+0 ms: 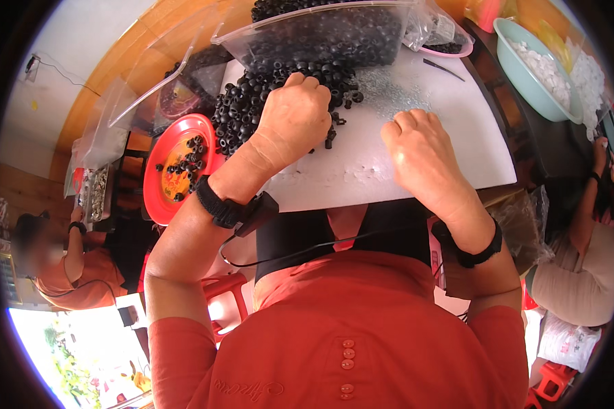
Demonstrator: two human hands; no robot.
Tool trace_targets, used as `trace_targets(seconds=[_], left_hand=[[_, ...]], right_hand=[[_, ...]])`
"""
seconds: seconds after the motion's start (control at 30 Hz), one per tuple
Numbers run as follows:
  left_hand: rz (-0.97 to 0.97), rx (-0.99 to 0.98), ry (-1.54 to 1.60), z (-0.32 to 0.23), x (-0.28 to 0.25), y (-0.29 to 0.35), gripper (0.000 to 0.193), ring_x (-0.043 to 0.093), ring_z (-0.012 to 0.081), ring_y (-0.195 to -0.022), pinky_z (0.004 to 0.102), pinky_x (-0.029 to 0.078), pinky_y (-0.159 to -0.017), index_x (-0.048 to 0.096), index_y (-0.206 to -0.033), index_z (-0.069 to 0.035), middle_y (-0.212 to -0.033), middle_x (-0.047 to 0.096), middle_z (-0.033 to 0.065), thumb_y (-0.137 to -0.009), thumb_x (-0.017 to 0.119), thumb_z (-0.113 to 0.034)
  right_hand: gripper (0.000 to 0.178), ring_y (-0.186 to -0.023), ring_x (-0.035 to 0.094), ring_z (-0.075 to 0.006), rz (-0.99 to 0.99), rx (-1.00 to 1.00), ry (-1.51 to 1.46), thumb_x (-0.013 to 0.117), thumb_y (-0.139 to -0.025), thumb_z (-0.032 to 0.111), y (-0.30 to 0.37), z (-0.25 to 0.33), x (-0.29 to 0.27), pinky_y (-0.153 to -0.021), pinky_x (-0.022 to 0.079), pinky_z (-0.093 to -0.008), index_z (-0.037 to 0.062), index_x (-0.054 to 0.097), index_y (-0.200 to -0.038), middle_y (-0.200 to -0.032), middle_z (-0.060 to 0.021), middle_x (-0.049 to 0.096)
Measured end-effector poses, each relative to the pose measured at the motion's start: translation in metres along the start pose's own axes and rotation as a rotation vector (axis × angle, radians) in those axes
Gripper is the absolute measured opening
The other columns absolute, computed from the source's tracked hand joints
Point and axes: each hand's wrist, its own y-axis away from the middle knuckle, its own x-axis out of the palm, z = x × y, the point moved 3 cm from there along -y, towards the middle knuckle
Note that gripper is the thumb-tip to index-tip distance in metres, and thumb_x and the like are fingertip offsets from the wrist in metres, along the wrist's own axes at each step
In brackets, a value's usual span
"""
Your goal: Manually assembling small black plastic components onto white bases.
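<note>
My left hand (295, 112) is above the near right side of a heap of small black ring-shaped parts (239, 109), its fingers curled closed. To its right, my right hand (421, 151) is held over the white board (467, 146), also with curled fingers. The backs of both hands face up, so whatever the fingertips may hold is hidden. Beyond the right hand lie many tiny clear pieces (397, 94) scattered on the board. A few black parts (330, 136) sit apart from the heap, just right of my left wrist.
At the back stands a clear plastic bin (382, 41) full of black parts. A red oval tray (154, 153) with some black parts is at the left. A pink bowl (467, 46) and a pale green basin (525, 85) of white pieces are at the right. Other people sit on both sides.
</note>
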Motion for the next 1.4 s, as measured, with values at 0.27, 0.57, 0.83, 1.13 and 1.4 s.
trace_targets(seconds=[0.27, 0.57, 0.83, 1.13, 1.4], left_hand=[[-0.043, -0.040, 0.339, -0.058, -0.043, 0.037, 0.015, 0.056, 0.0309, -0.078, 0.0409, 0.048, -0.067, 0.064, -0.087, -0.002, -0.079, 0.057, 0.0105, -0.073, 0.071, -0.004], [-0.026, -0.197, 0.472, -0.069, -0.010, 0.062, 0.015, 0.058, 0.0295, -0.082, 0.0389, 0.049, -0.071, 0.066, -0.094, -0.002, -0.084, 0.058, 0.0105, -0.079, 0.066, -0.002], [0.048, -0.828, 1.460, -0.057, -0.013, 0.080, 0.018, 0.056, 0.0107, -0.069, 0.0225, 0.043, -0.057, 0.067, -0.104, 0.005, -0.093, 0.068, 0.0068, -0.088, 0.067, -0.003], [-0.049, -0.877, 1.909, -0.060, -0.011, 0.085, 0.018, 0.056, 0.0110, -0.065, 0.0243, 0.046, -0.053, 0.066, -0.105, 0.007, -0.092, 0.067, 0.0086, -0.089, 0.065, -0.001], [-0.114, -0.913, 1.994, -0.056, -0.008, 0.093, 0.019, 0.063, 0.0171, -0.073, 0.0261, 0.047, -0.053, 0.062, -0.109, 0.007, -0.096, 0.068, 0.0144, -0.093, 0.061, -0.004]], right_hand=[[0.014, -0.081, 0.057, -0.0298, -0.177, 0.026, -0.246, 0.060, -0.072, -0.004, 0.009, -0.007, -0.007, -0.076, 0.046, -0.0403, 0.0042, 0.057, -0.083, -0.080, -0.0106, 0.058], [0.015, -0.072, 0.061, -0.0225, -0.281, 0.238, -0.937, 0.064, -0.083, -0.010, 0.010, 0.013, -0.007, -0.065, 0.050, -0.0311, 0.0004, 0.058, -0.093, -0.083, -0.0092, 0.060], [0.011, -0.077, 0.062, -0.0129, -0.257, 0.370, -1.280, 0.066, -0.087, -0.007, 0.016, 0.036, 0.005, -0.070, 0.051, -0.0274, -0.0010, 0.059, -0.094, -0.087, -0.0065, 0.064], [0.010, -0.082, 0.054, -0.0089, -0.287, 0.248, -1.269, 0.062, -0.089, -0.009, 0.007, 0.050, 0.002, -0.075, 0.045, -0.0229, -0.0019, 0.059, -0.095, -0.095, -0.0059, 0.059], [0.014, -0.071, 0.058, -0.0134, -0.368, 0.228, -1.153, 0.069, -0.087, -0.001, 0.014, 0.069, 0.003, -0.063, 0.048, -0.0253, -0.0026, 0.063, -0.099, -0.089, -0.0075, 0.058]])
